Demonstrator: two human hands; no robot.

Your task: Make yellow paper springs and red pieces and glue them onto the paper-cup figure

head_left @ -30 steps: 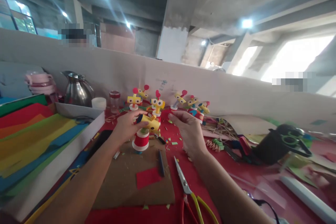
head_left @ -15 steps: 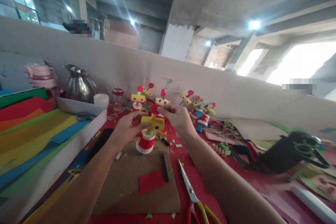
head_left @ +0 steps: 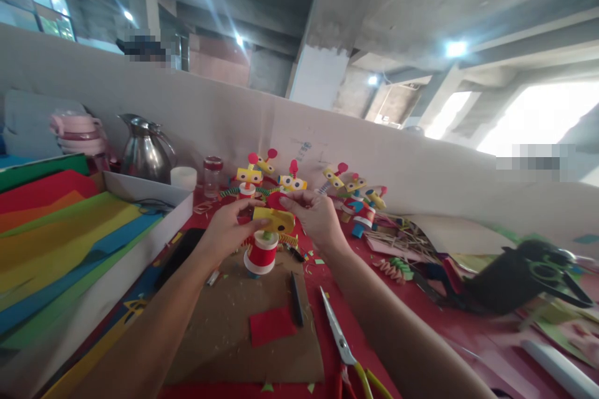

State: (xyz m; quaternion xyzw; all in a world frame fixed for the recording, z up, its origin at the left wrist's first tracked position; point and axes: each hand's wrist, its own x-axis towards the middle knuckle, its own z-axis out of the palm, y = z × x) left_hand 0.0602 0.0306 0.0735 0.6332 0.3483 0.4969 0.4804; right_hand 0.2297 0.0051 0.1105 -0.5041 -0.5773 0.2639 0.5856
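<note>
Left hand (head_left: 223,225) grasps one yellow head (head_left: 275,218), right hand (head_left: 319,217) one red disc (head_left: 274,201); behind, apparently six figures (head_left: 292,183).

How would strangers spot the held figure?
On the red table, find the brown cardboard. At its far end is a yellow-headed figure. Unlike the figures behind, it has the left hand on its head, the right hand pinching a red disc.

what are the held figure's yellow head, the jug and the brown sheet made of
Yellow head: probably paper or card, matte, curled into a tube.
Jug: polished metal, perhaps stainless steel, with bright mirror-like highlights.
Brown sheet: likely cardboard, dull plain brown surface.
</note>
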